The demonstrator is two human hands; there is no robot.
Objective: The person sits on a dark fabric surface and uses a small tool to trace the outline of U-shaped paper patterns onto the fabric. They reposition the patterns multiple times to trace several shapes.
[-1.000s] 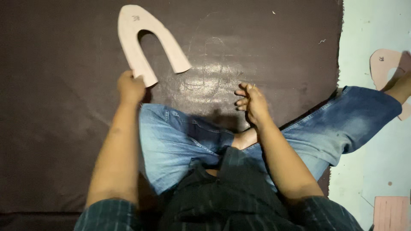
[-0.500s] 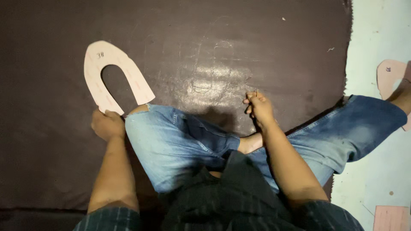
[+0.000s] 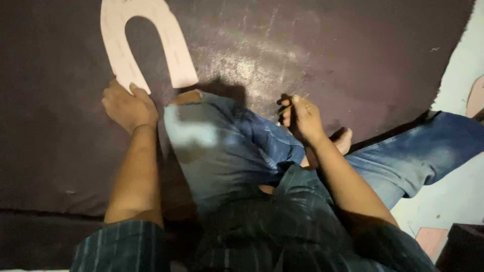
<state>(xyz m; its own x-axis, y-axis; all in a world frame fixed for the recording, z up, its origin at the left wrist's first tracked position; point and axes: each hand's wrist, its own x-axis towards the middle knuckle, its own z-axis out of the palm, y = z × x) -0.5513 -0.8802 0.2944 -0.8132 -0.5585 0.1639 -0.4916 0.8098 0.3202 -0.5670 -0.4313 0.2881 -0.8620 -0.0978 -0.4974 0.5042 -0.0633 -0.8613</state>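
Observation:
A pale pink U-shaped template (image 3: 166, 40) lies on a dark brown sheet of material (image 3: 312, 55) spread over the floor. My left hand (image 3: 127, 105) presses on the lower end of the template's left arm. My right hand (image 3: 298, 117) hovers above the sheet by my bent knee, fingers curled around a thin small tool that I cannot make out clearly. My legs in blue jeans (image 3: 227, 146) rest on the sheet between both hands.
Pale floor (image 3: 464, 196) shows at the right past the sheet's edge. Another pink cut piece (image 3: 476, 95) lies at the far right edge, a pink flat piece (image 3: 432, 241) and a dark box corner (image 3: 464, 247) at the bottom right.
My left hand has slid the U-shaped template leftward across the sheet. My right hand has stayed near the knee with fingers closed.

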